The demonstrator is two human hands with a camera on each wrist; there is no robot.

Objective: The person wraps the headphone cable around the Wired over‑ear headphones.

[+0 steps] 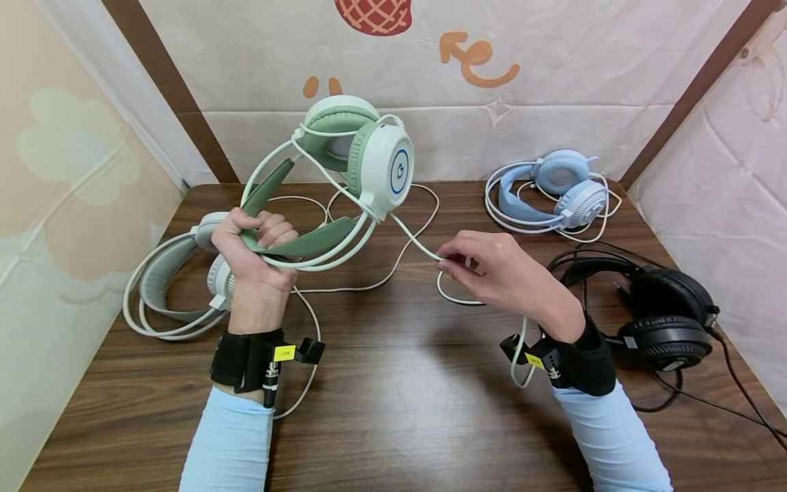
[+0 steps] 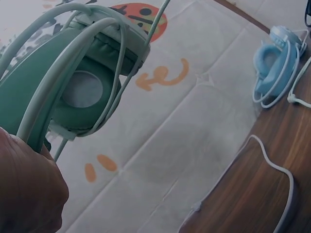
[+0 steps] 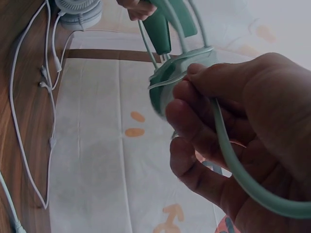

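While the fingers of the left hand [image 1: 255, 253] curl round the green padded headband [image 1: 328, 240] of a white-and-green over-ear headset [image 1: 376, 167], those of the right hand [image 1: 501, 273] pinch its thin pale cable [image 1: 415, 240]. Headset held above the dark wood-grain bench [image 1: 381, 383], earcups higher than headband. Beyond the left wrist, partly hidden: a white headset with grey padding [image 1: 154, 283]. Far right: a pale-blue headset [image 1: 578, 201]. Nearer, beside the right wrist: a black headset [image 1: 667, 342], black cable alongside.
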